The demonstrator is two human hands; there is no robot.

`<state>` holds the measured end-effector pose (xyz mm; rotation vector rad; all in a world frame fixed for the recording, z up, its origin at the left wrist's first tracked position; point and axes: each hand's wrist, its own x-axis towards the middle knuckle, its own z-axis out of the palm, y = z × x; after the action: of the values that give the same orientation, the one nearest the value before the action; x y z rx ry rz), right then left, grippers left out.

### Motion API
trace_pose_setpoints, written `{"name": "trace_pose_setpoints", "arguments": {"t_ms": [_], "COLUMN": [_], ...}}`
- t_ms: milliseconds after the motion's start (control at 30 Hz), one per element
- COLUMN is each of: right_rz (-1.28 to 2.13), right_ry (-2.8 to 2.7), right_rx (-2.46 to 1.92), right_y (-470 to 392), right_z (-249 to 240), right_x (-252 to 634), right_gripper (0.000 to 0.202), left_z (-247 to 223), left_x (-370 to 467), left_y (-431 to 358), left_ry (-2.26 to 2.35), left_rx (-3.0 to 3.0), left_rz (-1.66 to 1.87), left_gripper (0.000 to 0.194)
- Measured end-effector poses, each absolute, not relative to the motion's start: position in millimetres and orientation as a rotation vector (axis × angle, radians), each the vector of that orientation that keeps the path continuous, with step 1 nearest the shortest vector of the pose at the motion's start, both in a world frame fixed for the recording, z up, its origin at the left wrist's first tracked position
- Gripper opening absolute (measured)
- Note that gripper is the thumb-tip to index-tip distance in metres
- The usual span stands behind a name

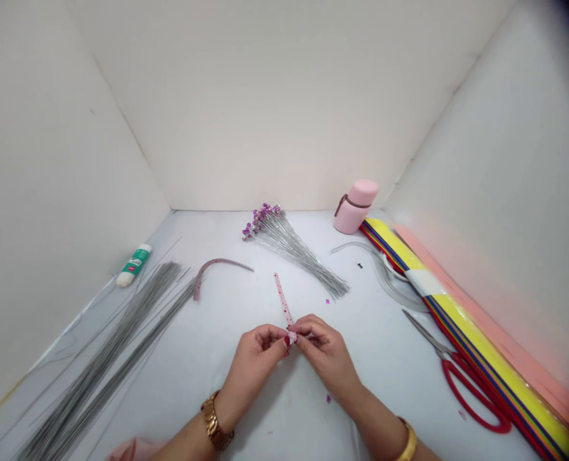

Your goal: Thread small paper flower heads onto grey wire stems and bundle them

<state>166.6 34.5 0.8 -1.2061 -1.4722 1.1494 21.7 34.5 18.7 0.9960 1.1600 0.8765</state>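
My left hand [261, 355] and my right hand [327, 358] meet at the lower middle, fingertips pinched on a small pink folded piece [292, 337]. A narrow pale strip with red dots [282, 298] runs up and away from that piece. Beyond my hands lies a bundle of silvery stems with purple tips [296, 246]. A curved, patterned pink strip [199, 280] with a thin grey tail rests to the left of the dotted strip.
Grey wires [106, 358] and a green-and-white glue stick [134, 265] lie at left. On the right are red-handled scissors [471, 390], coloured paper strips [477, 333] and clear curved strips [395, 285]. A pink bottle [354, 208] stands at the back.
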Motion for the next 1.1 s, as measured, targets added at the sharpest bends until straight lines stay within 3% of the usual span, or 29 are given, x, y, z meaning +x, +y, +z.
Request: {"name": "trace_pose_setpoints", "arguments": {"t_ms": [633,867,1100], "right_rz": [1.301,1.537,1.763], "right_ry": [-1.385,-1.297,-1.076], "right_rx": [-1.155,-1.102,-1.083], "right_y": [32.0,32.6,32.4], "right_z": [4.5,11.3,11.6], "right_x": [161.3,163.3,162.3], "right_gripper": [0.015,0.014,0.025], "left_z": [14.5,24.0,27.6], "left_x": [17.4,8.7,8.8], "left_y": [33.0,36.2,39.2], "left_ry": [1.238,1.138,1.096], "left_rx": [1.162,1.575,1.353], "left_rz": [0.952,0.954,0.878], "left_gripper": [0.019,0.02,0.019]}}
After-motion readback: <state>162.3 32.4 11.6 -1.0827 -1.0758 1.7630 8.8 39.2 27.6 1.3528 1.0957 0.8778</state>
